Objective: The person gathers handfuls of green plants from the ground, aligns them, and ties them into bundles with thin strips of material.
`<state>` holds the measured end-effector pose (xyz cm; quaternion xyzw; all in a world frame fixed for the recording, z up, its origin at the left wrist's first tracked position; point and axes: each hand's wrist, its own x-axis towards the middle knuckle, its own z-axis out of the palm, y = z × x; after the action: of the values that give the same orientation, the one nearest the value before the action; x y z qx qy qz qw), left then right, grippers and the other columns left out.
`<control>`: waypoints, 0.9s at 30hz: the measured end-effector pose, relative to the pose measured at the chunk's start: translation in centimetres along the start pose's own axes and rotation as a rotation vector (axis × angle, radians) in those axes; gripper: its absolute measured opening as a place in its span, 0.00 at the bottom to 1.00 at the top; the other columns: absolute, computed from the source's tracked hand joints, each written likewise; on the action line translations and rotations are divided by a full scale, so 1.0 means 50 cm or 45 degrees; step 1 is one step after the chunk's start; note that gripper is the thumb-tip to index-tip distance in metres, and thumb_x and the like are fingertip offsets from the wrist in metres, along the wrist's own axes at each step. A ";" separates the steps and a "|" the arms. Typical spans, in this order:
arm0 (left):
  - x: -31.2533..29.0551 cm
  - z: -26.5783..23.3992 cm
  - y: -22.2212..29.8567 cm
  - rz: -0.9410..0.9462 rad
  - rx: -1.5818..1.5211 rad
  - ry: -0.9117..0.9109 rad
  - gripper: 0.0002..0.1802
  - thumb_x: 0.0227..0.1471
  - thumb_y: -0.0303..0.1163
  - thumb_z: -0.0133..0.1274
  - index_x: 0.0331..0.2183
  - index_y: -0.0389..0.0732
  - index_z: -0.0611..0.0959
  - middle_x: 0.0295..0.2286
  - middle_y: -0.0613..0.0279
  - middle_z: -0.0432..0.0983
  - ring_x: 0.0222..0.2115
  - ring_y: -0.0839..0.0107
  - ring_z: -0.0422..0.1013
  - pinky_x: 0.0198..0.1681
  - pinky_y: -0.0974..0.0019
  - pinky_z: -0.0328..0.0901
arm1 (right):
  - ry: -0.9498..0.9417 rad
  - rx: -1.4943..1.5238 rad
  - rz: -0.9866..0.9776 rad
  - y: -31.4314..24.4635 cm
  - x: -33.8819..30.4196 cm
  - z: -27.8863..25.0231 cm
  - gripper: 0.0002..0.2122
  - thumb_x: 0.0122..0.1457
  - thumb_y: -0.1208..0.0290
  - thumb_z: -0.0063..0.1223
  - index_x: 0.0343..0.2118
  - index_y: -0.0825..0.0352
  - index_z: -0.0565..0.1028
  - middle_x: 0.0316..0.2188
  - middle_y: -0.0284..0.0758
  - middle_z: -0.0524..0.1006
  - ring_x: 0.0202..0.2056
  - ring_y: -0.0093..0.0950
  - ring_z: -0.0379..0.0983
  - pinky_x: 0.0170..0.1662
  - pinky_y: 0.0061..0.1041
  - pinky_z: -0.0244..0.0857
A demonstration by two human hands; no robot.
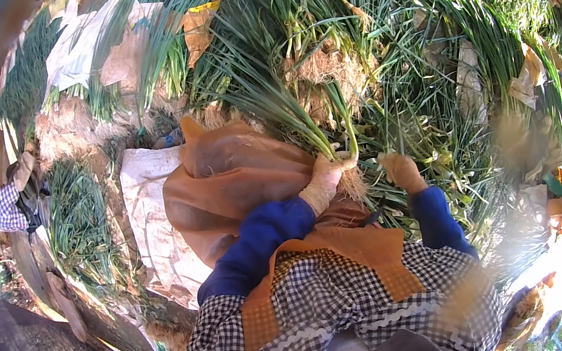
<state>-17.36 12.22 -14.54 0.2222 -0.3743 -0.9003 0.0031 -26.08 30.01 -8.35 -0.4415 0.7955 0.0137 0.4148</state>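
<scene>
My left hand, in a pale glove, is closed around the lower stalks of a few green onions. Their long green leaves fan out up and to the left, and stringy roots hang beside my fingers. To the right, my right hand, also gloved, is held with its fingers curled over the leafy litter, apart from the onions. Whatever it may hold is too small to make out. A brown-orange plastic apron covers my lap, under my left forearm.
A rooted bundle of green onions lies just ahead. Loose leaves and trimmings spread to the right. On the left are a white woven sack and more onion bundles. Another person in a checked top works at far left.
</scene>
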 end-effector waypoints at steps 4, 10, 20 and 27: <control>0.010 0.049 0.002 -0.093 0.432 0.131 0.21 0.38 0.15 0.56 0.38 0.31 0.68 0.29 0.55 0.72 0.29 0.66 0.71 0.33 0.65 0.69 | 0.634 1.219 -0.134 0.049 0.126 0.080 0.15 0.59 0.64 0.38 0.46 0.66 0.66 0.35 0.37 0.72 0.39 0.26 0.67 0.38 0.23 0.63; 0.023 -0.003 -0.008 -0.007 0.375 0.216 0.14 0.39 0.13 0.49 0.33 0.32 0.73 0.27 0.57 0.72 0.27 0.69 0.70 0.30 0.70 0.67 | 0.961 1.727 -0.162 -0.092 0.121 0.022 0.09 0.58 0.66 0.42 0.33 0.67 0.69 0.25 0.31 0.70 0.24 0.23 0.65 0.27 0.21 0.62; -0.019 0.015 0.007 -0.303 -0.058 0.101 0.14 0.43 0.17 0.48 0.37 0.34 0.73 0.28 0.59 0.72 0.27 0.68 0.69 0.31 0.68 0.66 | 0.952 0.283 -0.043 -0.077 0.090 -0.012 0.09 0.56 0.66 0.40 0.32 0.64 0.72 0.28 0.39 0.73 0.30 0.39 0.69 0.34 0.33 0.64; 0.014 0.002 -0.062 -0.034 0.802 0.125 0.07 0.44 0.20 0.44 0.30 0.35 0.74 0.24 0.57 0.70 0.24 0.68 0.67 0.24 0.64 0.62 | 0.795 -0.178 -0.455 -0.147 0.130 -0.180 0.13 0.45 0.60 0.52 0.34 0.59 0.75 0.31 0.35 0.75 0.34 0.33 0.72 0.36 0.32 0.65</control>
<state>-17.53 14.38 -16.85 0.2604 -0.6311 -0.7282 -0.0595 -28.42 17.55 -4.28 -0.5838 0.7912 -0.1400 0.1166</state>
